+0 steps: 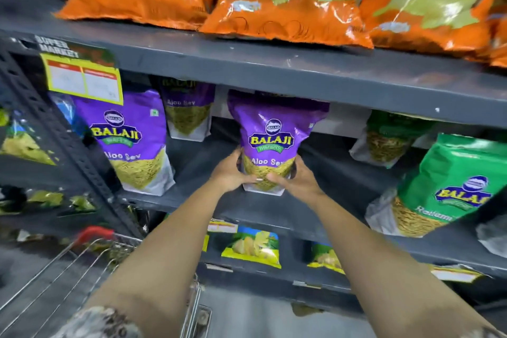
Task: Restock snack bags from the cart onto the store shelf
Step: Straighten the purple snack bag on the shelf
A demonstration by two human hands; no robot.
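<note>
A purple Aloo Sev snack bag (pixel 274 129) stands upright on the grey middle shelf (pixel 208 200), near its front edge. My left hand (pixel 230 173) grips the bag's lower left side and my right hand (pixel 299 178) grips its lower right side, thumbs on the clear front window. Another purple Aloo Sev bag (pixel 131 140) stands to the left, and a third (pixel 189 115) sits further back between them. The wire cart (pixel 82 263) with its red handle is at the lower left, below my left arm.
Orange chip bags (pixel 285 3) overhang the shelf above. Green Ratlami bags (pixel 450 186) stand to the right on the same shelf. Yellow-green packs (pixel 252 244) fill the shelf below. A yellow price tag (pixel 82 77) hangs at the upper left beside the perforated upright.
</note>
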